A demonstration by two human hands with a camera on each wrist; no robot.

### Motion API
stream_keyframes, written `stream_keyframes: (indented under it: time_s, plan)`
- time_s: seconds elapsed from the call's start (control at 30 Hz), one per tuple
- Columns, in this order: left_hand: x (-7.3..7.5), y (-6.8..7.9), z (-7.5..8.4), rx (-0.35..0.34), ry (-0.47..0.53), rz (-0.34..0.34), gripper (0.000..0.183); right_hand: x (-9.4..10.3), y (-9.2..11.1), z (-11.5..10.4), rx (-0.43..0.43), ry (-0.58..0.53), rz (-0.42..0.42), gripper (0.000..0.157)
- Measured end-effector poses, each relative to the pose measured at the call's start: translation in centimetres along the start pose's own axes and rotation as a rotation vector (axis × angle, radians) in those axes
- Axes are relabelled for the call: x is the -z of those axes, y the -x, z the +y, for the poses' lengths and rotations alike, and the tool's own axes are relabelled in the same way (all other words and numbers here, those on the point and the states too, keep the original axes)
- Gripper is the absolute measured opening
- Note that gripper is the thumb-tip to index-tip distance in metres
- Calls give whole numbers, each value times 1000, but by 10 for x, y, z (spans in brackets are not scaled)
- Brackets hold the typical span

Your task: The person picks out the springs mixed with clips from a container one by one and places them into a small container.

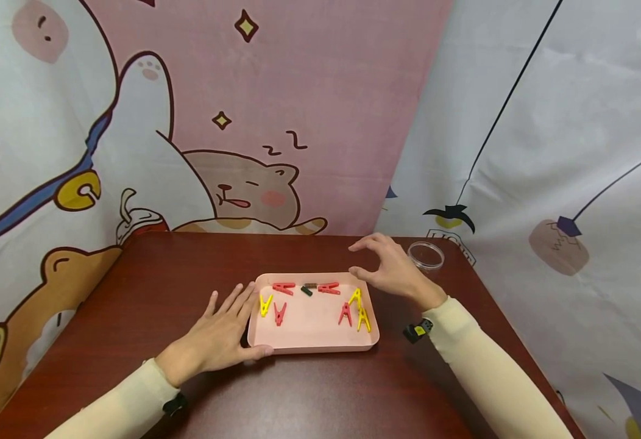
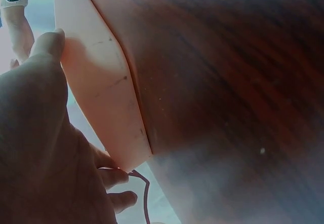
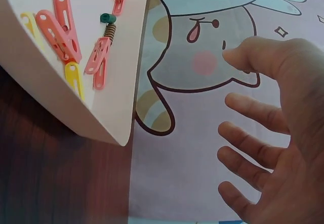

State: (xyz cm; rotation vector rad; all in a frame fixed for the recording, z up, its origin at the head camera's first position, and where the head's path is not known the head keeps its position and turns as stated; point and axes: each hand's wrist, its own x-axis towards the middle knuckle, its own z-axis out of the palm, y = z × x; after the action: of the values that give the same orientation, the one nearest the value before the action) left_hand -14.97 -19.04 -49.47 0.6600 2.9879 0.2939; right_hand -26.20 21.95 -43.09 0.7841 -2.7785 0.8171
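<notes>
A pale pink tray [image 1: 309, 326] sits on the table, holding several red clothespins [image 1: 345, 314], several yellow clothespins [image 1: 364, 319], a coiled spring [image 1: 310, 285] and a small dark green piece [image 1: 306, 291]. My left hand [image 1: 219, 335] rests against the tray's left end, fingers extended along that side and thumb by the front wall. In the left wrist view, the thumb touches the tray wall [image 2: 104, 77]. Over the tray's right back corner, my right hand [image 1: 394, 268] is raised with fingers apart and nothing between them. In the right wrist view, its fingers [image 3: 248, 158] are spread beside the tray.
A clear round dish [image 1: 426, 256] stands on the table's back right, just beyond the right hand. The dark wooden table [image 1: 320, 396] meets a cartoon-printed cloth [image 1: 331, 122] at its back and sides.
</notes>
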Motion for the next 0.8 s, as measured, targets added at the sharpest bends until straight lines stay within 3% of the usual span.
stream_keyframes:
  time_s: [0.8]
  plan:
    - [0,1,0,0,3,2,134,-16,-21,-10,90,71,-129,50]
